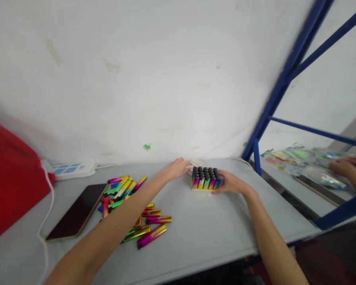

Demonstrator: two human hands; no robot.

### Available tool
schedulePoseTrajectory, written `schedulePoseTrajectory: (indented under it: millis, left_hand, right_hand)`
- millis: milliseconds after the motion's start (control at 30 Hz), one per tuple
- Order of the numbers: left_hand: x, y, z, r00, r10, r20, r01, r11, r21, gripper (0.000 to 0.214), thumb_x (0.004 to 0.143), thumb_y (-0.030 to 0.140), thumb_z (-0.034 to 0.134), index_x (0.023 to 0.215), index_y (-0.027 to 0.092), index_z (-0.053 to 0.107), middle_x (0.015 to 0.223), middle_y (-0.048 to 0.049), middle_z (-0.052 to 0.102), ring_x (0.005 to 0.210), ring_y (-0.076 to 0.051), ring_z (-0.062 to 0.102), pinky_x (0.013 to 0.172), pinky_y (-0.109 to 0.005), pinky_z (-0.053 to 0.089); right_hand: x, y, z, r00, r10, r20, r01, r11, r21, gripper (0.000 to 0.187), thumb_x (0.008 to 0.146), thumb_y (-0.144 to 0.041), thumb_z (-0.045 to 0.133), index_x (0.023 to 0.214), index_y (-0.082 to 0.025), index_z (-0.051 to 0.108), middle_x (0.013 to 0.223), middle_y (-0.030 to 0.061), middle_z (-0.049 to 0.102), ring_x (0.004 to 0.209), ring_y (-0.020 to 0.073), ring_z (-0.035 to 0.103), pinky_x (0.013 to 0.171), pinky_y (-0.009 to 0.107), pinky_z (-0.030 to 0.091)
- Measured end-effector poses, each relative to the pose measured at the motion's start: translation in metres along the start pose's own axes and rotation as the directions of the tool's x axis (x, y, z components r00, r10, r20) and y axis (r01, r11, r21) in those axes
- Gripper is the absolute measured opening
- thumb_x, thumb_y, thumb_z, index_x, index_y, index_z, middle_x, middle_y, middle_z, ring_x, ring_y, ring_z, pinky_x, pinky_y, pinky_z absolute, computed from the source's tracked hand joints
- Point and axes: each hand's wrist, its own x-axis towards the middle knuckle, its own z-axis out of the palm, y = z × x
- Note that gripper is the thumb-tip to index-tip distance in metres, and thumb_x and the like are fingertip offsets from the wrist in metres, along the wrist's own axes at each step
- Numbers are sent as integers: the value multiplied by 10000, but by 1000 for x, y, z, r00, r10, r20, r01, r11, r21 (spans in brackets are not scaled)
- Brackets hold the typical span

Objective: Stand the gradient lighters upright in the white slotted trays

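Note:
Several colourful lighters [206, 180] with black tops stand upright in tight rows in a low tray. My right hand [230, 183] is closed on the right side of this block, thumb at the near corner. Behind it and to its left lies a white perforated tray [197, 162]. My left hand [178, 168] reaches to that white tray, with its fingers bent at the tray's left edge; the fingertips are partly hidden. Under and around my left forearm is a loose pile of shiny coloured lighters [154, 233] lying on the grey table [201, 229].
Left of the pile lies a dark tablet [78, 211]. Behind it sits a white power strip [74, 170] with a cable, beside a red bag [12, 178]. A blue metal frame [273, 97] rises at right; beyond it, another person's hands [348, 166] touch clear plastic packets [308, 160].

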Motion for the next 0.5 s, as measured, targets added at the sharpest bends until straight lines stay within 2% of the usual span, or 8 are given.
schedulePoseTrajectory:
  millis: [100, 200, 367, 500]
  left_hand:
    - [-1, 5, 8, 999, -42, 35, 41, 999, 27, 384, 902, 436, 582, 1127, 145, 693, 1090, -181, 694, 981, -296, 671, 845, -352, 508]
    - [-17, 5, 11, 996, -81, 35, 79, 995, 54, 418, 898, 431, 594, 1166, 115, 651, 1131, -222, 661, 995, -321, 662, 821, -367, 503]
    - [-66, -10, -3, 994, -71, 88, 68, 997, 29, 314, 847, 352, 660, 1080, 143, 635, 1094, -172, 676, 1036, -308, 639, 856, -354, 485]
    - [-110, -20, -15, 992, -80, 92, 91, 989, -117, 388, 774, 388, 733, 1094, 204, 614, 1031, -108, 689, 983, -294, 640, 838, -349, 473]
  right_hand:
    - [-9, 18, -11, 993, 105, -62, -106, 994, -11, 786, 591, -511, 898, 1240, -148, 642, 1240, 111, 671, 1137, 338, 623, 1056, 521, 478]
    - [-14, 29, -16, 984, 143, -103, -143, 990, 0, 763, 608, -498, 894, 1236, -142, 651, 1248, 132, 673, 1141, 355, 630, 1055, 524, 488]
    - [-6, 27, -10, 983, 132, -126, -131, 991, 14, 728, 649, -518, 875, 1239, -147, 664, 1287, 136, 660, 1180, 361, 619, 1059, 515, 488]
    - [14, 12, 4, 991, 74, -113, -73, 997, 10, 643, 687, -516, 853, 1182, -137, 696, 1232, 133, 689, 1132, 352, 641, 1039, 506, 493]
